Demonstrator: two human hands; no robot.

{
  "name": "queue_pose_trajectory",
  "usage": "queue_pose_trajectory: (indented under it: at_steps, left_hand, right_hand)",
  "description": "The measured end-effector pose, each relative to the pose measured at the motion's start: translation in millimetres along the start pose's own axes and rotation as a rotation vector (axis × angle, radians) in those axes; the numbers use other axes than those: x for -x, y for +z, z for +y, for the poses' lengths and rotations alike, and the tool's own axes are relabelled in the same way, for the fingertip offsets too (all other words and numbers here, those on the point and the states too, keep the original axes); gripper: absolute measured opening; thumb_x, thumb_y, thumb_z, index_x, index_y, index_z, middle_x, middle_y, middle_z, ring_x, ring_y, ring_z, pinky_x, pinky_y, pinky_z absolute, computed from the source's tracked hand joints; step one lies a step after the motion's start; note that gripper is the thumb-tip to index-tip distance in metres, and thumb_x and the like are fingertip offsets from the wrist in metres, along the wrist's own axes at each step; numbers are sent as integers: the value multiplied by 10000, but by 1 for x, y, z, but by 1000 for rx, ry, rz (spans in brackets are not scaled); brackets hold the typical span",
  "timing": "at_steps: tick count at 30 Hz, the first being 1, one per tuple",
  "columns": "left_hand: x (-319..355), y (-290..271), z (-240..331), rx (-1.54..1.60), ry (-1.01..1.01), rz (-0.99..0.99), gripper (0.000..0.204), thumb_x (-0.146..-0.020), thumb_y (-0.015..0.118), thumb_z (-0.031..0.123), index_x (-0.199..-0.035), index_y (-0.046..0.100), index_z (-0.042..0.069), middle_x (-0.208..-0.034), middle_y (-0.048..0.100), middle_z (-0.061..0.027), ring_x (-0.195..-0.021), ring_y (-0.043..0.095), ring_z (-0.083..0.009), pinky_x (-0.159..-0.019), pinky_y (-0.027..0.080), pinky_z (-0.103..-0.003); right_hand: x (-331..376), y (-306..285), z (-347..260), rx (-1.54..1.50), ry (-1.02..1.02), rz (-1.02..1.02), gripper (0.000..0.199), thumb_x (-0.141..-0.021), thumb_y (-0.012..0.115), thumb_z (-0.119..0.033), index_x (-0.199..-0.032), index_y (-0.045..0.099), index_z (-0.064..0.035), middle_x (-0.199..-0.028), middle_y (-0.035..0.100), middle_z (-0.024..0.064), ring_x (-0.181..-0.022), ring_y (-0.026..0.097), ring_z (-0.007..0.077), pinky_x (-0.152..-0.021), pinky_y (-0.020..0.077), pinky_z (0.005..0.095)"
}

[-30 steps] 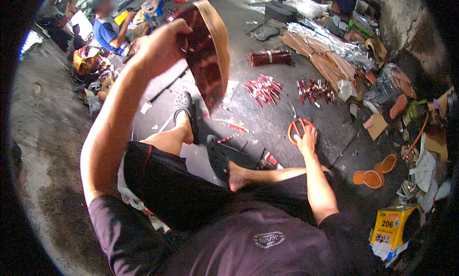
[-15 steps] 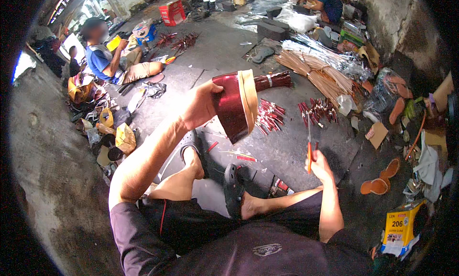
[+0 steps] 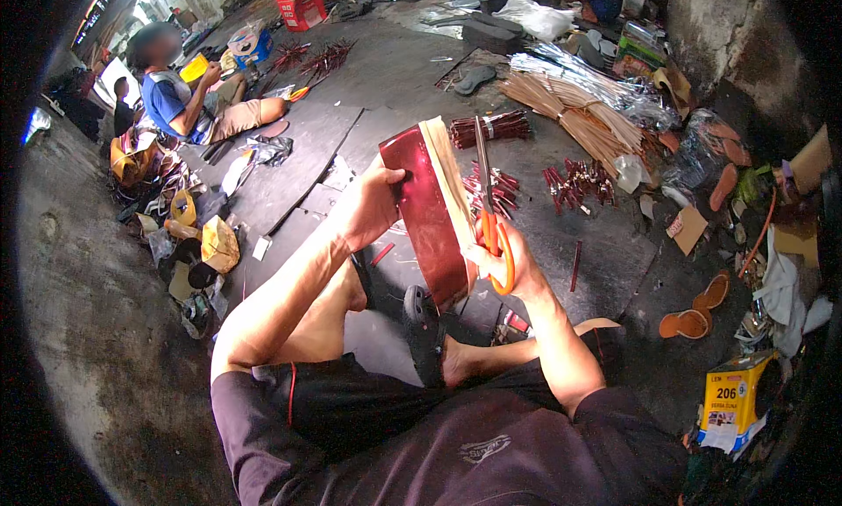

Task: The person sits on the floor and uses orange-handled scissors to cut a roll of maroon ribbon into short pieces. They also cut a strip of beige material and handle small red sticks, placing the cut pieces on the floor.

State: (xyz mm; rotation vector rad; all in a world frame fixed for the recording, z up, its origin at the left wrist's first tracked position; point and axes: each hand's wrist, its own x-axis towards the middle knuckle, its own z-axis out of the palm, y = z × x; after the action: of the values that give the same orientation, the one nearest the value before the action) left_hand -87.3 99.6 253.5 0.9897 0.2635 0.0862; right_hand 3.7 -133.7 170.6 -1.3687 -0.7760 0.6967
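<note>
My left hand [image 3: 370, 203] grips the left side of a shiny dark red sheet [image 3: 430, 217], its thumb lying over the front face. A cream-coloured strip [image 3: 447, 177] runs along the sheet's right edge. My right hand [image 3: 513, 265] is closed round the orange handles of a pair of scissors [image 3: 488, 190], and its fingertips touch the sheet's lower right edge. The scissor blades point up and away, beside the cream strip. Behind the sheet a tied bundle of dark red strips [image 3: 491, 129] lies on the floor, with loose piles of short red strips [image 3: 579, 186] nearby.
Long tan strips [image 3: 570, 116] lie in a bundle at the far right. Orange sandal soles [image 3: 695, 317] and a yellow box [image 3: 738, 396] sit to my right. A co-worker [image 3: 180, 103] sits at the far left near a red box [image 3: 300, 8]. Scraps line the left wall.
My right hand has come up and left with the scissors, from over the floor to the sheet's edge. The sheet now hangs straighter and flatter. A dark red strip now shows on the floor at right.
</note>
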Motion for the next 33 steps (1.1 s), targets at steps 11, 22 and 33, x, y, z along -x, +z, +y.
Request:
queue_pose_trajectory:
  at_steps: [11, 22, 33]
  left_hand:
    - [6, 1, -8, -68, -62, -33, 495, -962, 521, 132, -1432, 370, 175, -1180, 558, -25, -1042, 590, -166, -842, 528, -362]
    - [-4, -2, -14, -159, -308, -208, 528, -959, 566, 245, -1420, 386, 59, -1334, 536, -106, -1165, 588, -231, -989, 510, -417]
    - [0, 30, -20, -426, -114, -135, 297, -992, 582, 244, -1259, 572, 115, -1150, 633, 22, -1032, 604, -122, -874, 493, -303]
  right_hand:
    - [5, -8, -14, -246, 132, -2, 221, -889, 688, -186, -993, 537, -62, -702, 547, -18, -517, 528, 69, -473, 417, 228]
    - [-2, -15, -26, -230, 34, 189, 311, -887, 705, -267, -1029, 534, -50, -697, 540, -18, -492, 509, 60, -446, 412, 216]
    - [-20, -37, -44, -90, 50, 268, 470, -875, 697, -488, -1005, 584, -52, -684, 539, -19, -489, 513, 58, -434, 388, 215]
